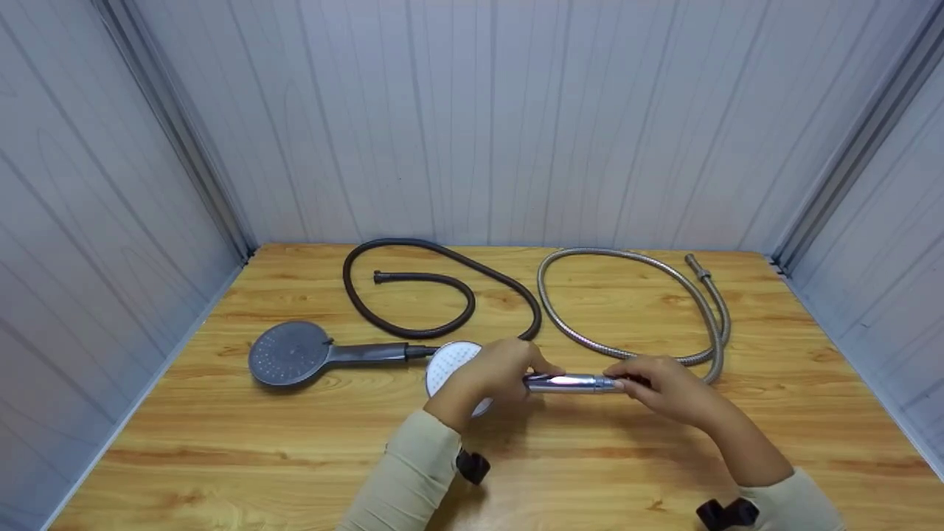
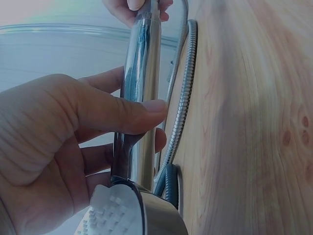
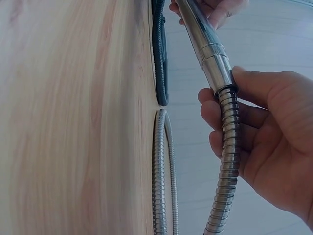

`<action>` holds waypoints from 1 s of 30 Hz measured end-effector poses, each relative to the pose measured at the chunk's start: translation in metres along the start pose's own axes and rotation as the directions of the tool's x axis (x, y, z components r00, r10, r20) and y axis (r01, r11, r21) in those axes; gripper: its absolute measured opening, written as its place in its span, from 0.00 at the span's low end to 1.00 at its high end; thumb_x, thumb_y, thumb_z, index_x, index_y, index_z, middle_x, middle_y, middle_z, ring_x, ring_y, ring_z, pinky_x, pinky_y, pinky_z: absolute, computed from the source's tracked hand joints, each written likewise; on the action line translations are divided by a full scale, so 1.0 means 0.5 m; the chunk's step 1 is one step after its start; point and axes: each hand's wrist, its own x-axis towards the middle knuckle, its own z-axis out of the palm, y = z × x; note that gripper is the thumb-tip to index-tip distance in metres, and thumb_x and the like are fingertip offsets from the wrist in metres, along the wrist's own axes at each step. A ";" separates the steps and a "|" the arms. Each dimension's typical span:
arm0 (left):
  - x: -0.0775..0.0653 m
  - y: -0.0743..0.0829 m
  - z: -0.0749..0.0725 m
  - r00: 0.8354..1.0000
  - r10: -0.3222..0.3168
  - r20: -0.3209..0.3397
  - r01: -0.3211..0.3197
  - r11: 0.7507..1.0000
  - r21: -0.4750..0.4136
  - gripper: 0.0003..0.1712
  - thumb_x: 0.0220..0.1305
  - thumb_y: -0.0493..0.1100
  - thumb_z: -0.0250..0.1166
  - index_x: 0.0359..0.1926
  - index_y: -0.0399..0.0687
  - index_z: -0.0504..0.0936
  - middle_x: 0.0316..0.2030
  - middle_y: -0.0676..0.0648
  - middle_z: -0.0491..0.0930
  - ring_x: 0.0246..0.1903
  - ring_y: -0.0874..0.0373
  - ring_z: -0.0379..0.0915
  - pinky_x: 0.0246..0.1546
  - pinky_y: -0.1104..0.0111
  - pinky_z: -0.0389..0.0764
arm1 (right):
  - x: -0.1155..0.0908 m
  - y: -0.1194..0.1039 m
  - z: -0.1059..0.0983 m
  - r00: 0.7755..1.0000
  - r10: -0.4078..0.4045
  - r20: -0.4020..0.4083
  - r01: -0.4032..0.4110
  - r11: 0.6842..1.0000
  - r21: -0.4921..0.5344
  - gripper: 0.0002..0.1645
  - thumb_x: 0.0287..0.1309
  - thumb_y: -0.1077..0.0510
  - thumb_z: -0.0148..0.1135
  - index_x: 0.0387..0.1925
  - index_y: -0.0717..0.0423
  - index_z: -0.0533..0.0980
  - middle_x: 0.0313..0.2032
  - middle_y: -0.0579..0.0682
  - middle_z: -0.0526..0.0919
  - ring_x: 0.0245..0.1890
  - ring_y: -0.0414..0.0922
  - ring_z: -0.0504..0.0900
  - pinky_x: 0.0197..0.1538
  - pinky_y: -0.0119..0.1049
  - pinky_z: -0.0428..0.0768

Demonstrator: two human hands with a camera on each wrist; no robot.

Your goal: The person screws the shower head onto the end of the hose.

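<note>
My left hand (image 1: 505, 369) grips the chrome handle of a shower head (image 1: 451, 363) with a white nozzle face. In the left wrist view the thumb (image 2: 132, 115) lies across the handle, with fingers curled round behind it. At the handle's far end my right hand (image 1: 667, 391) pinches the metal collar (image 3: 218, 73) where a silver shower hose (image 3: 227, 147) meets the handle. The collar sits against the handle end; how tightly it is screwed on I cannot tell. From there the ribbed hose hangs past the right palm.
A dark grey shower head (image 1: 290, 354) lies on the wooden table (image 1: 258, 464) at the left, joined to a coiled black hose (image 1: 442, 254). Behind the right hand the silver hose loops, its free end fitting (image 1: 697, 267) near the back. Panel walls (image 1: 472, 125) enclose the table's back and sides.
</note>
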 end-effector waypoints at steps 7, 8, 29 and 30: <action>-0.002 -0.001 0.002 1.000 0.005 0.006 -0.005 1.000 -0.008 0.28 0.52 0.34 0.73 0.53 0.64 0.84 0.38 0.58 0.84 0.27 0.66 0.66 0.28 0.74 0.70 | -0.004 0.001 0.003 1.000 0.024 -0.003 -0.024 1.000 0.016 0.12 0.67 0.58 0.59 0.48 0.57 0.81 0.35 0.44 0.82 0.27 0.34 0.73 0.28 0.31 0.74; -0.002 -0.002 0.002 1.000 0.001 0.007 -0.001 1.000 -0.014 0.28 0.52 0.34 0.73 0.53 0.63 0.84 0.39 0.58 0.84 0.27 0.66 0.67 0.29 0.74 0.70 | -0.005 0.002 0.005 1.000 0.020 -0.010 -0.020 1.000 0.015 0.12 0.66 0.58 0.60 0.48 0.57 0.81 0.35 0.44 0.82 0.27 0.35 0.73 0.28 0.31 0.74; -0.005 0.000 0.001 1.000 -0.009 0.017 0.009 1.000 -0.009 0.27 0.52 0.37 0.74 0.54 0.62 0.84 0.38 0.58 0.84 0.27 0.64 0.65 0.27 0.73 0.67 | -0.006 0.008 0.028 0.984 -0.097 -0.147 0.088 0.994 -0.062 0.16 0.51 0.66 0.72 0.40 0.54 0.77 0.36 0.44 0.79 0.30 0.38 0.76 0.30 0.33 0.77; -0.004 -0.001 0.001 1.000 -0.006 0.018 0.006 1.000 -0.009 0.27 0.52 0.37 0.75 0.54 0.62 0.84 0.38 0.59 0.84 0.26 0.64 0.65 0.27 0.73 0.67 | -0.006 0.008 0.027 0.985 -0.099 -0.145 0.091 0.994 -0.059 0.15 0.51 0.66 0.72 0.41 0.54 0.77 0.36 0.44 0.80 0.30 0.38 0.76 0.30 0.33 0.77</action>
